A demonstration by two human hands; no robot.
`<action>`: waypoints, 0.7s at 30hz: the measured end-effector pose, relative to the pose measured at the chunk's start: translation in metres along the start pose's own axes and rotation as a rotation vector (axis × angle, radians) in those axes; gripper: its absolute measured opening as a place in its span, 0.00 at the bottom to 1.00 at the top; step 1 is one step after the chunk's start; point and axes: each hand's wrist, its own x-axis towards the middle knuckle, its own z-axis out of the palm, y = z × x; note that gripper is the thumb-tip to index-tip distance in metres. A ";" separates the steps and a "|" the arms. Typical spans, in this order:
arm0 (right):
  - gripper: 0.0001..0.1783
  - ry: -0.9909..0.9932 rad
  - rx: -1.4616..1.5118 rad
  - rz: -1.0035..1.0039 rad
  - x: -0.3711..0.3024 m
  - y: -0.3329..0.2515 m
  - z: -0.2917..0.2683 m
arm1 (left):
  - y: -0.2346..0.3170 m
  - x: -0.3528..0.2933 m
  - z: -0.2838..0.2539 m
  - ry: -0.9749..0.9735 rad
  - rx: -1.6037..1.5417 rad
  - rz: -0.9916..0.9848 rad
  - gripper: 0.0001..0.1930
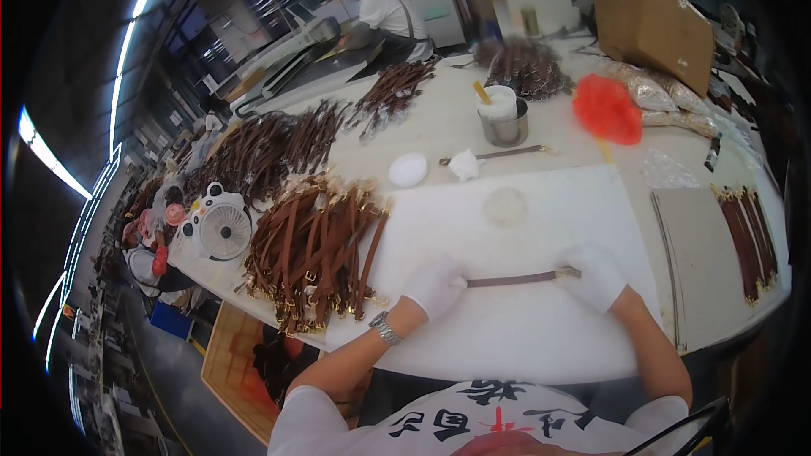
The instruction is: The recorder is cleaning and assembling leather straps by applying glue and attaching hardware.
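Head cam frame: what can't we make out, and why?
All in the head view:
- Left end of the brown strap: covered by the left hand.
- Exact finger placement, right hand: blurred white glove.
- Strap count in the brown heap: straps overlap.
- Base of the white tub: hidden by the metal cup around it.
- What the red item is: blurred.

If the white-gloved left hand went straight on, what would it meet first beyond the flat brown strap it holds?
Probably the pale round disc on the white sheet, though how high the left hand sits is unclear.
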 end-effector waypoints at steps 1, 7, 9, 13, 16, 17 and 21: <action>0.14 0.048 -0.008 -0.088 0.000 -0.001 0.000 | 0.000 -0.001 -0.001 0.000 -0.003 0.005 0.09; 0.12 -0.123 -0.217 -0.095 0.007 -0.019 -0.010 | -0.001 -0.009 -0.010 0.069 -0.004 0.070 0.09; 0.11 -0.107 -0.266 -0.098 0.006 -0.022 -0.006 | 0.002 -0.011 -0.014 0.085 0.084 0.006 0.09; 0.10 -0.053 -0.312 -0.108 0.007 -0.023 -0.001 | 0.006 -0.014 -0.020 0.075 0.132 -0.037 0.10; 0.09 -0.035 -0.328 -0.059 0.009 -0.028 0.001 | 0.013 -0.011 -0.028 0.052 0.109 -0.022 0.10; 0.09 -0.032 -0.328 -0.062 0.009 -0.027 0.002 | 0.015 -0.011 -0.029 0.042 0.180 0.002 0.10; 0.08 -0.048 -0.341 0.003 0.007 -0.028 0.008 | 0.007 -0.008 -0.027 -0.088 0.298 0.096 0.11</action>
